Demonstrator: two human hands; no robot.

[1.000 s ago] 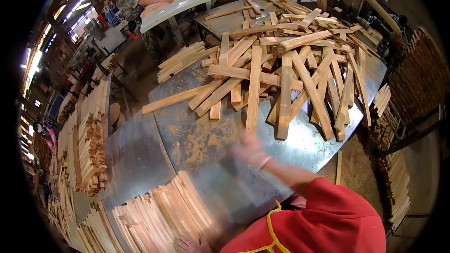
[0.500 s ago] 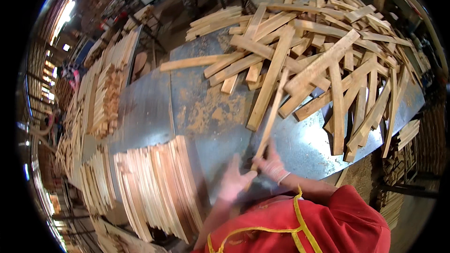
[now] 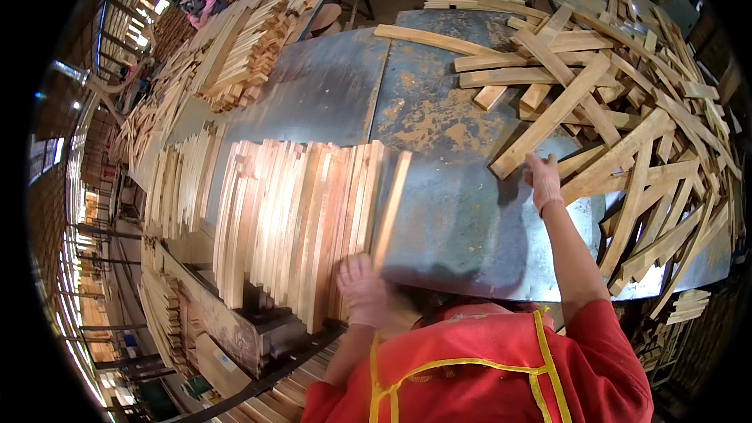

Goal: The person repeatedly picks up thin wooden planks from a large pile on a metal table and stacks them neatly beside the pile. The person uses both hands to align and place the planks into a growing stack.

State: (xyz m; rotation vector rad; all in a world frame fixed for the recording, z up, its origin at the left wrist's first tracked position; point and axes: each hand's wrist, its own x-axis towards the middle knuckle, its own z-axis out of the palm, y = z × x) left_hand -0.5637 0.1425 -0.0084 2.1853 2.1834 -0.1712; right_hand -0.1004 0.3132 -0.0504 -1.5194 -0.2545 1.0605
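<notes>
My right hand [image 3: 544,180] reaches to the near end of a wooden slat [image 3: 552,116] on top of the loose pile. Its fingertips are at the slat's edge, with the finger and thumb apart. My left hand [image 3: 363,291], slightly blurred, lies with fingers stretched out at the near end of a row of stacked slats [image 3: 294,219]. A single thin slat [image 3: 393,205] stands beside that row, tilted a little away from it, its lower end next to my left hand. The left thumb is hidden.
The loose pile of crossed slats [image 3: 666,164] covers the right of the metal-topped table [image 3: 439,211]. Sawdust [image 3: 435,113] is strewn mid-table. More stacked slats [image 3: 182,180] stand at the left, others [image 3: 247,55] behind. A person [image 3: 200,8] is at the far left.
Both hands held one thin slat between them before. That slat is now beside the stacked row with my left hand, while my right hand has moved away to the pile. The view has shifted left.
</notes>
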